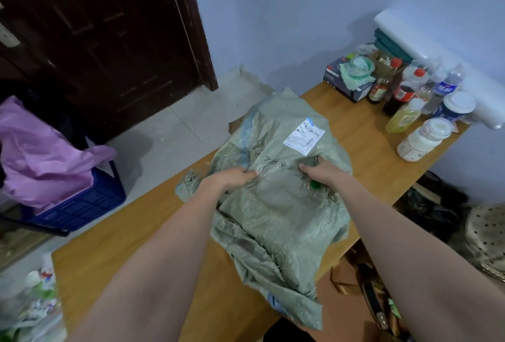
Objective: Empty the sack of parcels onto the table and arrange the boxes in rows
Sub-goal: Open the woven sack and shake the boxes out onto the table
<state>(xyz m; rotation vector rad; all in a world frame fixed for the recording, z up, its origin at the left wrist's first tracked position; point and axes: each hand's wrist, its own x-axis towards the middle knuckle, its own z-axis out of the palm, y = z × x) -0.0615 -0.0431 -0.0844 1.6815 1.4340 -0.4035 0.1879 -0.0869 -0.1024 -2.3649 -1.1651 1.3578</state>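
A grey-green woven sack (281, 213) lies bulging on the wooden table (136, 232), with a white shipping label (304, 136) and dark handwriting on its top. My left hand (232, 177) grips a fold of the sack fabric near its middle. My right hand (319, 170) grips the fabric just to the right, beside a small green item (314, 184). The frayed open end of the sack hangs toward the table's near edge. No boxes show; whatever is inside the sack is hidden.
Bottles, jars (420, 139) and a dark blue box (345, 81) crowd the table's far right corner by the wall. A blue crate (82, 199) with a pink bag stands on the floor at left. Plastic bags (30, 306) lie at lower left; dark clutter sits right of the table.
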